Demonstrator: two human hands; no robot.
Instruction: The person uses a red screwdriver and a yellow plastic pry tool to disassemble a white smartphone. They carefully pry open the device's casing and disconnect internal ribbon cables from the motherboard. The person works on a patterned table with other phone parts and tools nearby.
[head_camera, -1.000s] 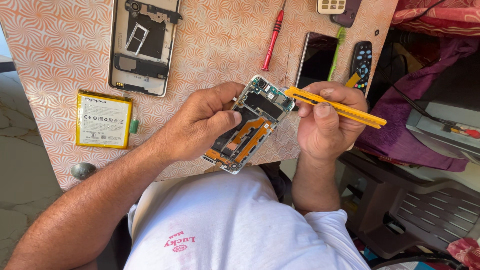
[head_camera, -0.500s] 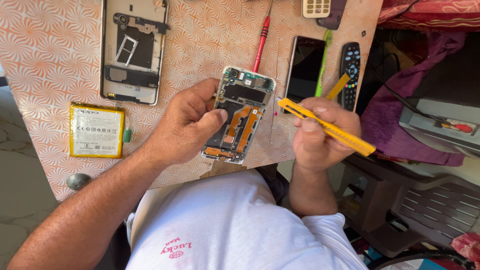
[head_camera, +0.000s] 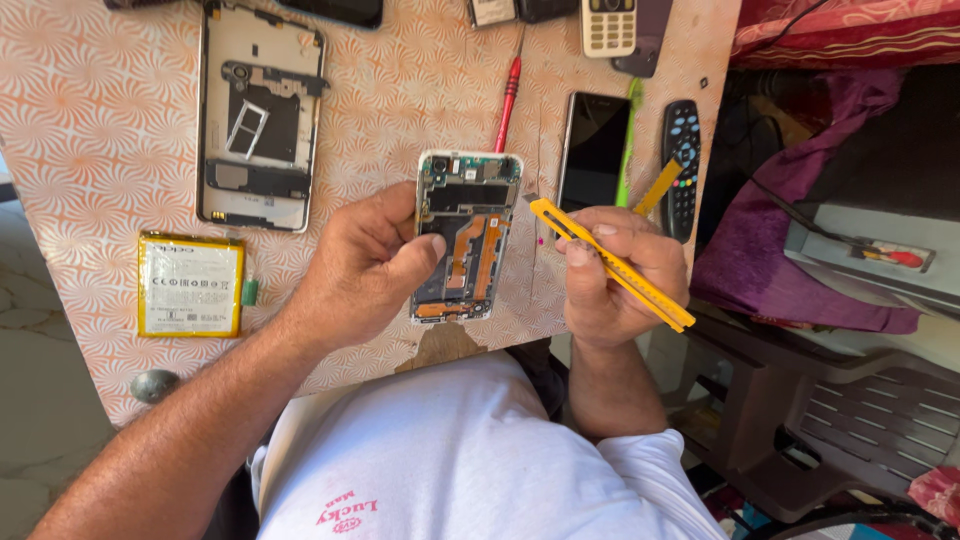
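While the left hand (head_camera: 365, 265) is gripping the opened phone (head_camera: 465, 235) by its left edge, thumb lying across the lower board, the right hand (head_camera: 615, 275) is closed around a yellow cutter (head_camera: 610, 262). Cutter tip is pointing at the phone's right edge, near its top; can't tell if it's touching. Phone is being held face down just above the table (head_camera: 100, 130), orange flex cables showing. Left of the phone: a back frame (head_camera: 262, 115) lying flat, with a battery (head_camera: 190, 285) below it. Above the phone: a red screwdriver (head_camera: 508, 100). Right of the phone: a dark screen (head_camera: 594, 150), then a remote (head_camera: 683, 160) beyond it at the table's edge.
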